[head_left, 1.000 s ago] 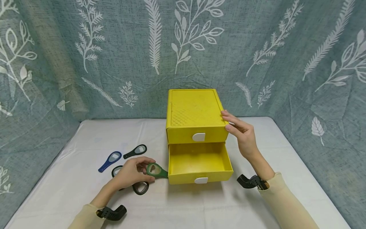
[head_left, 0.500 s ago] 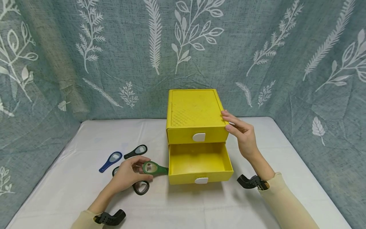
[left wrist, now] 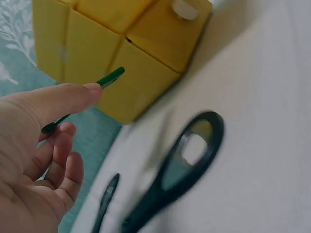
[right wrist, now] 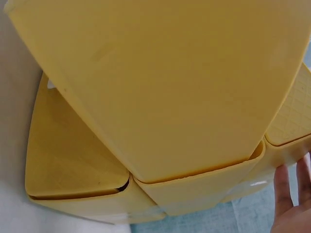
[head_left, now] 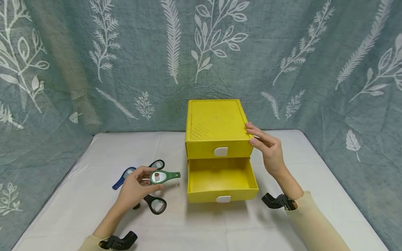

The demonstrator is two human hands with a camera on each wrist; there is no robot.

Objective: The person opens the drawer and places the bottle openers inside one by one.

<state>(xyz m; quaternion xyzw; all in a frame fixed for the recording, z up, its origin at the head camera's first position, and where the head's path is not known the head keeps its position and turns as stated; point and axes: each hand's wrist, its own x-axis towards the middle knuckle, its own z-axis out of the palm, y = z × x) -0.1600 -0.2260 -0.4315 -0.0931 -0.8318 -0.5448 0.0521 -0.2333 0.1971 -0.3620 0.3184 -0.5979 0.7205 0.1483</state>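
Observation:
My left hand (head_left: 135,186) pinches a green magnifying glass (head_left: 172,175) by its lens end, the handle pointing right toward the yellow drawer box (head_left: 216,120). It hangs above the table, apart from the box. In the left wrist view the green magnifying glass (left wrist: 115,75) shows edge-on beside the thumb. The lower drawer (head_left: 204,197) is pulled out, its visible inside bare; the upper drawer (head_left: 204,150) is closed. My right hand (head_left: 271,155) rests on the box's right top edge, fingers on top and thumb near the front corner.
A blue magnifying glass (head_left: 118,183) lies left of my left hand. One black magnifying glass (head_left: 151,200) lies in front of it and another (head_left: 162,163) behind, both partly hidden. A patterned curtain (head_left: 141,62) stands behind the white-covered table (head_left: 220,230).
My left hand has drawn the green magnifying glass left and up, so its handle has come away from the drawer's side. My right hand keeps its place on the box.

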